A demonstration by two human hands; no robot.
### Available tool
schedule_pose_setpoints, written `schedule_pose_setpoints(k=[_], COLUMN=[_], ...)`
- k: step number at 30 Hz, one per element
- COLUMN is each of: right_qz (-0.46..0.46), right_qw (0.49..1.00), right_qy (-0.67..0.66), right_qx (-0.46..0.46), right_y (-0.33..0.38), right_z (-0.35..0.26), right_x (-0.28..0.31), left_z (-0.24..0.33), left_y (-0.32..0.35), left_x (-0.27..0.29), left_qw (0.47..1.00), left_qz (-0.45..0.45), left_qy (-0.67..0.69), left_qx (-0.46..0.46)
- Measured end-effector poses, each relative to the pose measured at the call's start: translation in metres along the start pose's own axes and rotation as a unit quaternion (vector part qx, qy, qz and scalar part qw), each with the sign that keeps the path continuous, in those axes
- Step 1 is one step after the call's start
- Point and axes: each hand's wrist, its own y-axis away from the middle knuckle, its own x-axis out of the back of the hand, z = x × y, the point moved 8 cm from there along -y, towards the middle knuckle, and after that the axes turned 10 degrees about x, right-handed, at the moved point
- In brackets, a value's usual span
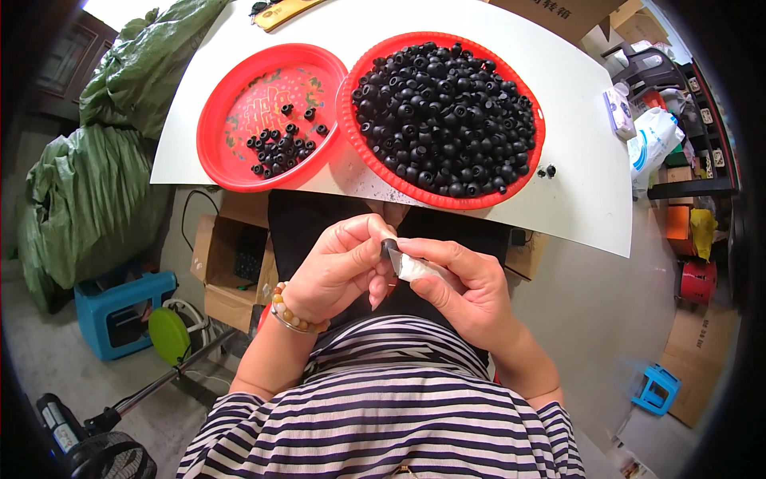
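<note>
Over my lap, just off the table's near edge, my left hand pinches a small round black part between thumb and forefinger. My right hand grips a small knife whose handle is wrapped in white. Its short blade lies against the black part, and the right fingertips come close to it too. Beyond my hands, a red basket is heaped with black parts. To its left, a shallower red basin holds a small group of black pieces.
Both containers stand on a white table. A few black bits lie right of the basket. Green sacks, a blue stool and an opened cardboard box are on the left. A smaller blue stool stands at right.
</note>
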Motion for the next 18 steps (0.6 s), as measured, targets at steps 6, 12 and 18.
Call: schedule_pose_setpoints(k=[6, 12, 18], right_qz=[-0.006, 0.004, 0.023], right_qw=[1.000, 1.000, 0.996], right_qy=[0.026, 0.009, -0.056], right_qx=[-0.002, -0.007, -0.065], right_y=[-0.003, -0.002, -0.004], right_z=[-0.003, 0.001, 0.008], right_x=[0.000, 0.000, 0.006], left_z=[0.002, 0.003, 0.001], left_y=[0.001, 0.001, -0.002], left_x=[0.003, 0.003, 0.000], left_qw=[1.000, 0.999, 1.000], left_qz=[0.010, 0.018, -0.002], left_qy=[-0.022, -0.046, -0.025], left_qx=[0.001, -0.004, -0.002])
